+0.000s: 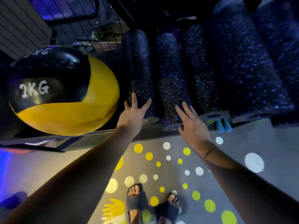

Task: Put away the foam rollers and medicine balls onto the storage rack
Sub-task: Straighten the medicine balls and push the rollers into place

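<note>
Fingers straight and spread, the left hand [133,114] touches the leftmost foam roller [137,65] and the right hand [193,127] the neighbouring roller [171,75]. Even, square pushes should seat both behind the rack rail [100,133].

Single wide-angle head cam.
It's looking steeply down from head height, sitting close to the rack [100,133], catching the floor [258,139] underneath.

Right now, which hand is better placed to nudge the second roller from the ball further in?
Right. The right hand lies open at the near end of that foam roller, which sits at the rack edge. The left hand is spread on the neighbouring roller, beside the medicine ball.
</note>
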Motion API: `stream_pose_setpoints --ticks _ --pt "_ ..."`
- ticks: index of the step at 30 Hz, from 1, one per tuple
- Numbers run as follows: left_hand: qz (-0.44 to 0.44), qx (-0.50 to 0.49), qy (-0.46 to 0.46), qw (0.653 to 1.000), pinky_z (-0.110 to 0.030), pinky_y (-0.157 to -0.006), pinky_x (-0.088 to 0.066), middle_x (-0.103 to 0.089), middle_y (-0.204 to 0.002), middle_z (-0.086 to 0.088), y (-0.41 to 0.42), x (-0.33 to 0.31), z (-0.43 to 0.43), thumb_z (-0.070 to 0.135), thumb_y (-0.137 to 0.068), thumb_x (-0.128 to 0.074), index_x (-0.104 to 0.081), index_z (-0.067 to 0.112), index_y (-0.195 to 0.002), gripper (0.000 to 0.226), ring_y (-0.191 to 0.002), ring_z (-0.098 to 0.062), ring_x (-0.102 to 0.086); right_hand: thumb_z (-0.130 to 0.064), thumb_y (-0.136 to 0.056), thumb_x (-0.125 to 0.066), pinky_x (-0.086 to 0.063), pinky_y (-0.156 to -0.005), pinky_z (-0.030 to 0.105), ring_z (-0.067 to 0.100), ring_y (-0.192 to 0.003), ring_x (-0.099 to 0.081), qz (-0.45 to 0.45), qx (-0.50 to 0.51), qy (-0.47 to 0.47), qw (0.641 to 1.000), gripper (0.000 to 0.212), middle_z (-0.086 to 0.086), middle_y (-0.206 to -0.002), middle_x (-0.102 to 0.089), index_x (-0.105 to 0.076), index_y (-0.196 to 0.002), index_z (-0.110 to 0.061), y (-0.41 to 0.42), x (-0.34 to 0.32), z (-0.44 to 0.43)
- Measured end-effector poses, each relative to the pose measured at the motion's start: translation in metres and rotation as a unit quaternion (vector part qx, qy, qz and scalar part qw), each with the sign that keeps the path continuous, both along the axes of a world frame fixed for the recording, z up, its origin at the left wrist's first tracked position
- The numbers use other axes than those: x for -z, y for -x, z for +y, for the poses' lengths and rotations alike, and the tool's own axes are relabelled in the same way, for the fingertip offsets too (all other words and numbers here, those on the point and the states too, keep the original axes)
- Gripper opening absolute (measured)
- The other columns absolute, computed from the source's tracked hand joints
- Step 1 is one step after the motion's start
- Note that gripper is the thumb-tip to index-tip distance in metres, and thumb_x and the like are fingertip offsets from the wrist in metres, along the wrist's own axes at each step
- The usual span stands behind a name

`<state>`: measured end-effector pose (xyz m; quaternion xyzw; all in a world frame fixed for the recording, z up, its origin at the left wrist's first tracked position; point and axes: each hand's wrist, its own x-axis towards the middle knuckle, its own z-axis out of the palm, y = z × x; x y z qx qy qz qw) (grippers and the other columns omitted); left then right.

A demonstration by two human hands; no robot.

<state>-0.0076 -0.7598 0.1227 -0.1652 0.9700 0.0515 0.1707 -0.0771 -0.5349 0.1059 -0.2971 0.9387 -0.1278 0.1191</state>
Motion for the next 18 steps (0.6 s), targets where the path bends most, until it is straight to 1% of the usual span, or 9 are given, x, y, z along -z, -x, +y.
stream_pose_setpoints --ticks 2,4,5,7,9,11,13,15,18 --pt "-0.02 0.006 0.009 1.0 -0.05 -0.099 -0.053 0.018 -0.167 -0.02 0.004 -0.003 0.006 0.033 -0.099 -0.063 0.007 0.046 -0.159 0.092 -0.151 -0.053 -0.012 -0.01 -0.084 -0.072 -0.04 -0.114 0.044 0.036 -0.147 -0.034 0.022 -0.004 -0.01 1.0 0.08 0.009 -0.165 -0.029 -0.037 -0.155 -0.019 0.004 0.003 0.0" --pt "-0.019 -0.016 0.001 1.0 -0.049 -0.1 -0.054 0.019 -0.167 -0.017 0.003 -0.001 0.007 0.023 -0.097 -0.066 0.007 0.049 -0.158 0.098 -0.151 -0.051 -0.012 -0.014 -0.078 -0.08 -0.042 -0.112 0.049 0.041 -0.142 -0.039 0.045 -0.014 -0.041 0.998 0.086 0.013 -0.163 -0.031 -0.04 -0.153 -0.016 0.008 0.001 -0.002" --pt "-0.011 -0.03 0.0 1.0 -0.048 -0.1 -0.054 0.019 -0.166 -0.017 0.001 0.002 0.005 0.017 -0.096 -0.066 0.007 0.05 -0.156 0.101 -0.151 -0.051 -0.015 -0.017 -0.076 -0.083 -0.04 -0.113 0.051 0.044 -0.141 -0.039 0.055 -0.017 -0.065 0.996 0.093 0.016 -0.164 -0.028 -0.036 -0.155 -0.016 0.009 0.001 -0.003" --pt "0.019 -0.043 0.011 0.999 -0.048 -0.101 -0.053 0.021 -0.165 -0.021 -0.002 0.008 0.0 0.013 -0.095 -0.065 0.01 0.05 -0.153 0.102 -0.148 -0.053 -0.022 -0.022 -0.076 -0.085 -0.036 -0.116 0.054 0.049 -0.141 -0.037 0.08 -0.022 -0.117 0.99 0.109 0.023 -0.165 -0.017 -0.018 -0.162 -0.018 0.011 0.001 -0.009" --pt "0.049 -0.042 0.006 0.998 -0.048 -0.099 -0.054 0.02 -0.165 -0.023 -0.005 0.014 -0.002 0.011 -0.098 -0.059 0.006 0.05 -0.154 0.095 -0.146 -0.054 -0.028 -0.024 -0.08 -0.083 -0.038 -0.116 0.054 0.053 -0.141 -0.035 0.098 -0.022 -0.166 0.981 0.115 0.029 -0.165 -0.007 -0.003 -0.163 -0.024 0.011 0.005 -0.018" --pt "0.07 -0.035 0.005 0.997 -0.046 -0.095 -0.055 0.016 -0.166 -0.024 -0.01 0.019 -0.005 0.008 -0.099 -0.055 0.001 0.05 -0.157 0.091 -0.143 -0.054 -0.034 -0.021 -0.082 -0.08 -0.041 -0.113 0.056 0.058 -0.139 -0.035 0.117 -0.032 -0.186 0.975 0.112 0.033 -0.163 -0.006 -0.003 -0.163 -0.028 0.014 0.011 -0.025" --pt "0.072 -0.027 0.011 0.997 -0.045 -0.091 -0.057 0.011 -0.166 -0.026 -0.015 0.021 -0.009 0.011 -0.095 -0.062 -0.001 0.049 -0.157 0.095 -0.138 -0.054 -0.041 -0.021 -0.082 -0.08 -0.041 -0.112 0.056 0.06 -0.139 -0.032 0.112 -0.034 -0.185 0.976 0.113 0.034 -0.163 -0.003 -0.002 -0.162 -0.03 0.021 0.01 -0.032" --pt "0.066 -0.022 0.015 0.997 -0.044 -0.086 -0.058 0.008 -0.166 -0.028 -0.02 0.024 -0.012 0.014 -0.091 -0.07 -0.004 0.048 -0.156 0.099 -0.132 -0.053 -0.049 -0.022 -0.084 -0.08 -0.043 -0.11 0.053 0.057 -0.143 -0.026 0.085 -0.029 -0.177 0.98 0.116 0.03 -0.165 0.005 0.006 -0.161 -0.032 0.028 0.006 -0.04" --pt "0.058 -0.028 0.013 0.998 -0.042 -0.084 -0.058 0.011 -0.166 -0.028 -0.021 0.024 -0.012 0.016 -0.089 -0.073 -0.003 0.049 -0.155 0.101 -0.13 -0.051 -0.051 -0.021 -0.086 -0.079 -0.048 -0.106 0.049 0.056 -0.146 -0.022 0.061 -0.033 -0.171 0.983 0.119 0.028 -0.165 0.012 0.014 -0.16 -0.033 0.028 -0.001 -0.052"
